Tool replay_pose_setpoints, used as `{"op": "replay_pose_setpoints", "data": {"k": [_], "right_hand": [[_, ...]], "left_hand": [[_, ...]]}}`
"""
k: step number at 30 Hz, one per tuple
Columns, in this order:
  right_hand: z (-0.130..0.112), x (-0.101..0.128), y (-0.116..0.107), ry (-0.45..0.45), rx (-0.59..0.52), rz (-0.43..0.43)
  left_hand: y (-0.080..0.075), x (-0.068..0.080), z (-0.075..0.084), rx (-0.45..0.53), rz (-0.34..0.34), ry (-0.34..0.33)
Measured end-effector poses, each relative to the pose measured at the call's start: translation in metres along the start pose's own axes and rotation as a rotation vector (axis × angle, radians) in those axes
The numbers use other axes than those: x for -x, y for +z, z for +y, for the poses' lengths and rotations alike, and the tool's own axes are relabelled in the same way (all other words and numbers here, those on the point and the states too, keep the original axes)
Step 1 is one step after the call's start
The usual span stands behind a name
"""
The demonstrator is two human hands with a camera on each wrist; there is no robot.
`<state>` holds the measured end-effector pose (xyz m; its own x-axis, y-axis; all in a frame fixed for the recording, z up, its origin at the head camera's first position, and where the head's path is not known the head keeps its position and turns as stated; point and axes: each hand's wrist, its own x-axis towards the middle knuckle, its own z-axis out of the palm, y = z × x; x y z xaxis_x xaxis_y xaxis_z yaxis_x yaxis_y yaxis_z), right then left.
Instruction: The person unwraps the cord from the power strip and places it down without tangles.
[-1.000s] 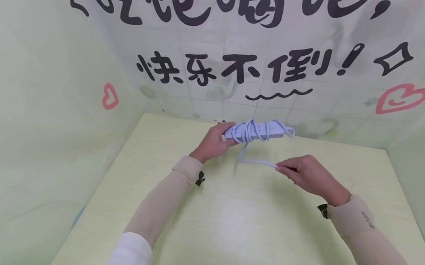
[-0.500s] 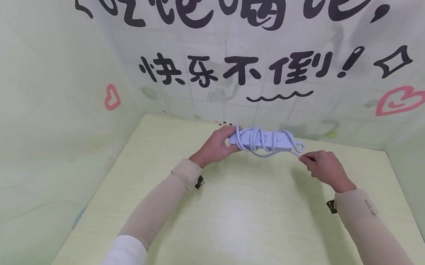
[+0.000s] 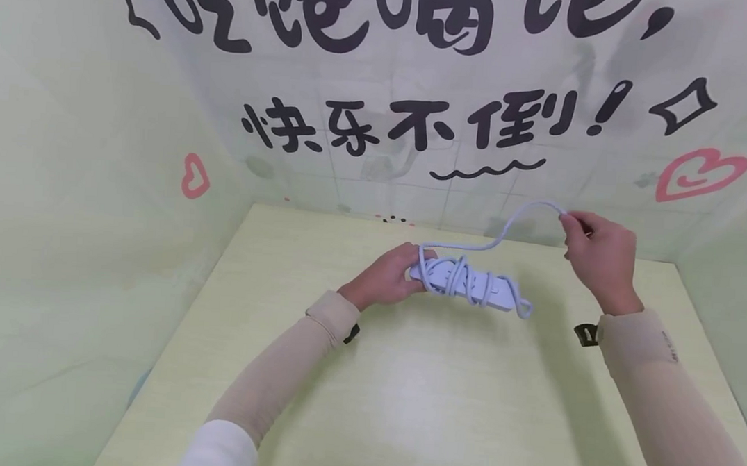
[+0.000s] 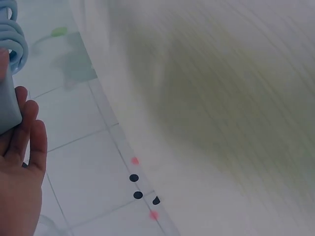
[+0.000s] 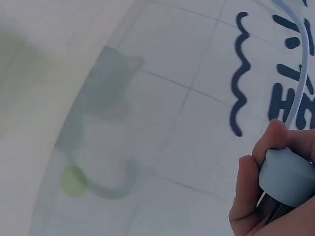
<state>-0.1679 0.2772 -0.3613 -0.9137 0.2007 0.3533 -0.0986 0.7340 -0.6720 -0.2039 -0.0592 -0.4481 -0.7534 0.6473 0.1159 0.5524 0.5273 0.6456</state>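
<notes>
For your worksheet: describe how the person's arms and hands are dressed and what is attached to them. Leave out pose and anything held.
Both hands, the left hand and the right hand, are bare. Each forearm wears a snug beige sleeve ending at the wrist; the right one carries small dark lettering. A white sleeve shows above the left one. A small black clip sits beside each cuff.

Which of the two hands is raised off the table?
The right hand, lifted by the wall, pinching the cord; the left hand stays low, holding the power strip.
</notes>
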Motion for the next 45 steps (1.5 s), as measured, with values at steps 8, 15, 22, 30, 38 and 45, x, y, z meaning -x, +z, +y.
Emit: {"op": "replay_pose_setpoints", "data": {"k": [8,15,22,30,38,45], "right_hand": [[-0.048,0.010,-0.015,-0.147,-0.207,0.139],[-0.061,0.042,-0.039,-0.401,-0.241,-0.021],[-0.048,0.067,-0.051,-0.563,-0.232,-0.282],[-0.021,0.075,-0.037,-0.446,-0.014,-0.612],[0.038,0.057,-0.015,-0.279,0.277,-0.699],[0.093,0.033,-0.014,-0.145,0.512,-0.627]], "left_hand": [[0.003,0.000,-0.006,-0.011,0.021,-0.019],[-0.006,0.001,-0.016,-0.050,0.097,-0.011],[-0.012,0.002,-0.022,-0.078,0.163,-0.056],[-0.018,0.002,-0.027,-0.046,0.241,-0.106],[-0.030,0.002,-0.028,0.003,0.307,-0.093],[-0.033,0.004,-0.021,0.039,0.303,-0.025]]}}
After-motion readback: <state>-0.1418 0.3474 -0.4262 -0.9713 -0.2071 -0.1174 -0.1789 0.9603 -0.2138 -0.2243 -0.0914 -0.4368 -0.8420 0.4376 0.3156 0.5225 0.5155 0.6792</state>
